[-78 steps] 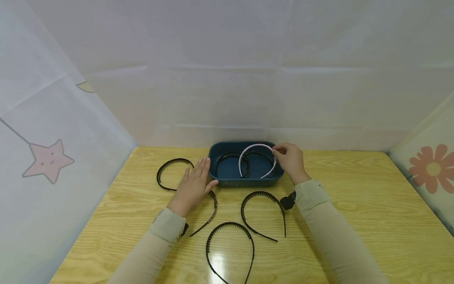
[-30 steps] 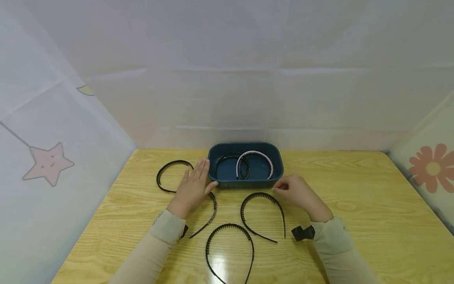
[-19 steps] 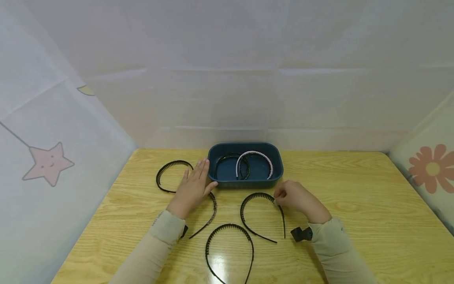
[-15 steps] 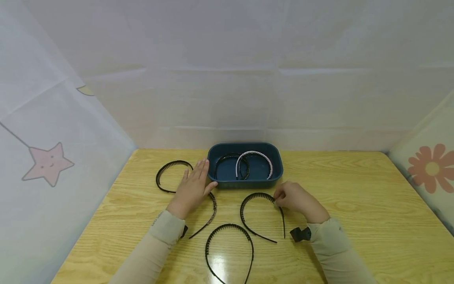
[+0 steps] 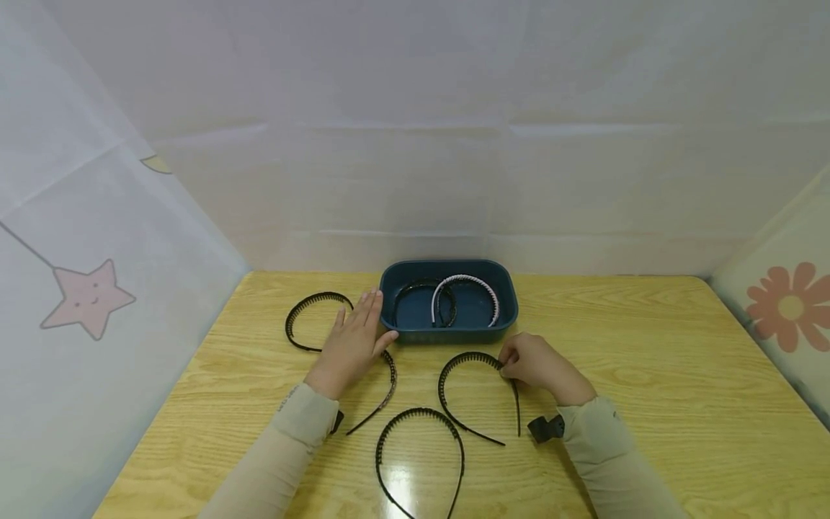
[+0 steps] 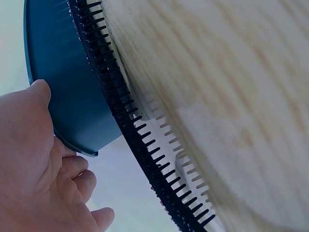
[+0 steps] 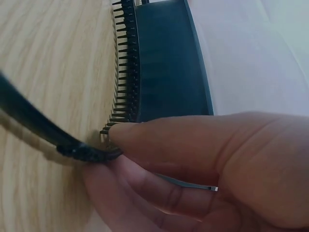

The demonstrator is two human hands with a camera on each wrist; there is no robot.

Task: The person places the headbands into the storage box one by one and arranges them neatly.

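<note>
The head view is showing a black hairband (image 5: 475,356) lying on the table (image 5: 648,375), just in front of a dark blue box (image 5: 447,337). The right hand (image 5: 545,367) is pinching it, and this is the nearer hand. The thumb and finger are pressing on the right side of the curve, a little below its top, so most of the hairband is lying to the left of the fingers. Its long way is running from the box toward the person: the round top is facing the box, and the two thin tips are pointing back, leaning a bit to the right. The left hand (image 5: 350,346) is touching the left end of the box with straight fingers and its thumb sticking out, and it is gripping nothing.

The hairband is looking like hard plastic, with little teeth lining the inside like a comb. In the right wrist view, dark bumpy bits are sitting by the fingertips, too blurry to name. The box is looking smooth, with round corners. Inside it, a pale, ropy hairband (image 5: 463,277) is crossing a shiny black one (image 5: 415,285). The front hairband (image 5: 421,411) is lying closest to the person. The left hand is partly hiding the far-left hairband (image 5: 319,295) and the speckled hairband (image 5: 393,382). The table is showing yellow wood lines.
</note>
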